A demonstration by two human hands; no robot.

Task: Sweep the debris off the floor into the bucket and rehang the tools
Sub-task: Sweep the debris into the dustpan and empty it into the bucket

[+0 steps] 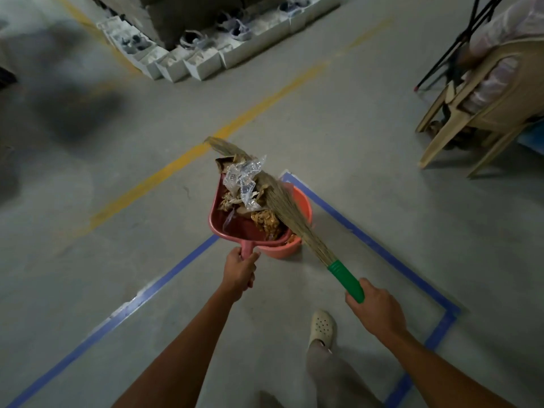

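Gripping the stub handle of the red dustpan, the left hand is what I read first in the head view. Its fingers are curled tight round the handle and its knuckles are turned up. The forearm runs straight out toward the bucket from the near side. The pan sits over the bucket's left rim and hides part of it; I cannot tell whether the two touch.

The pan is heaped with debris: crumpled clear plastic on top, with brown scraps and dry leaves beneath. A few brown scraps also show at the bucket's near rim, under the pan.

My right hand is closed round the green grip of the broom, on the near right of the bucket, with the wrist bent slightly inward. The broom slants up and away across the bucket's mouth. Its straw bristles lie along the right side of the load, and their tips reach past the pan's far lip.

The orange bucket stands on the grey floor, just inside a corner of blue tape. A yellow line crosses the floor beyond it on the left. A pale perforated shoe is planted on the near side, between my arms. Far beyond the bucket is a row of white boxes, and well off to its right stands a tan plastic chair.
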